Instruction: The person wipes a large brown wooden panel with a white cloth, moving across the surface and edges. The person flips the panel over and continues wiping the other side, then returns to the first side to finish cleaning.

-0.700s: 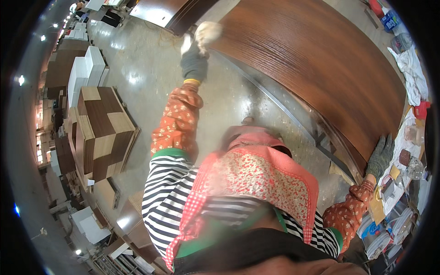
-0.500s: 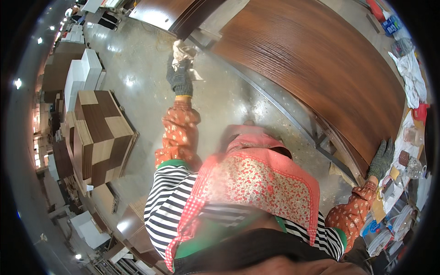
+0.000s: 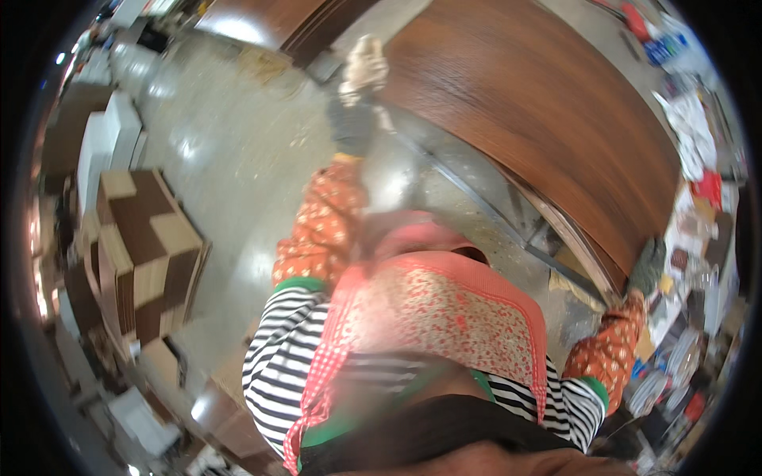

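A brown wood-grain panel [image 3: 532,119] lies on a dark metal frame [image 3: 476,201] in front of me and to the right. My left hand [image 3: 352,125], in a dark grey knit glove, is stretched out far and closed on a whitish rag [image 3: 365,67]. The rag is at the panel's left end; whether it touches the surface I cannot tell, as it is smeared by motion. At the panel's near right corner, my right hand [image 3: 648,270], gloved alike, lies flat along the edge with its fingers stretched out.
Another brown panel [image 3: 254,20] lies at the far left. To the left stands a stack of brown and beige boards [image 3: 151,246], with white boxes [image 3: 111,147] behind it. Along the right, white cloth [image 3: 690,135], bottles and coiled material crowd the panel's end.
My left hand has moved right and farther out with the rag, from over the floor to the panel's left end. My right hand stays at the corner. The whole view has shifted slightly.
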{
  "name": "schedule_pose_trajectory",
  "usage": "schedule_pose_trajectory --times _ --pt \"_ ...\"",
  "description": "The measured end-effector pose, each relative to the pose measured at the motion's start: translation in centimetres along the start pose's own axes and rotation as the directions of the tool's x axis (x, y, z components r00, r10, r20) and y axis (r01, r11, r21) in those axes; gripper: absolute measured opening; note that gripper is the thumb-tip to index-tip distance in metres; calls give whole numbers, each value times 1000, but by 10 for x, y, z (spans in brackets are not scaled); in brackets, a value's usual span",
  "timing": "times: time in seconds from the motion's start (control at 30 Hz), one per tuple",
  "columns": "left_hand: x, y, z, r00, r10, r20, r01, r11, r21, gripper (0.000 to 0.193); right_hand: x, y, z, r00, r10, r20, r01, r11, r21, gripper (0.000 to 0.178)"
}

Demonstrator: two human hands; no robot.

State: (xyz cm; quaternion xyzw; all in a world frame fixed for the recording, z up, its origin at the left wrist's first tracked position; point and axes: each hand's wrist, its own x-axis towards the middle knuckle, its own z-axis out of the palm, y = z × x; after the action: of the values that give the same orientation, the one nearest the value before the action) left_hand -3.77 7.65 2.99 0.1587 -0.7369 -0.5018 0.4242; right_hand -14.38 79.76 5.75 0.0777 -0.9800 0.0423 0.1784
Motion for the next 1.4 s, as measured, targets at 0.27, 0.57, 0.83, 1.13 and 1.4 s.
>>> schedule_pose_trajectory --times 0.27,0.57,0.83,1.13,1.4 --pt "0 23 -51 898 -254 360 339 920 -197 49 -37 7 30 920 64 -386 -136 977 -163 42" --pt "-16 29 -73 892 -434 124 299 775 557 31 -43 -18 -58 907 355 -226 -401 892 -209 42" --pt "-62 137 -7 840 272 470 -425 867 259 17 -10 32 -33 973 59 221 76 826 -558 16" --pt "-73 72 58 771 443 457 -604 737 303 42 0 40 -45 951 -117 286 249 837 -487 5" --pt "12 -10 -31 995 -71 -71 100 679 727 45 17 -73 -72 998 68 17 -69 912 404 55"
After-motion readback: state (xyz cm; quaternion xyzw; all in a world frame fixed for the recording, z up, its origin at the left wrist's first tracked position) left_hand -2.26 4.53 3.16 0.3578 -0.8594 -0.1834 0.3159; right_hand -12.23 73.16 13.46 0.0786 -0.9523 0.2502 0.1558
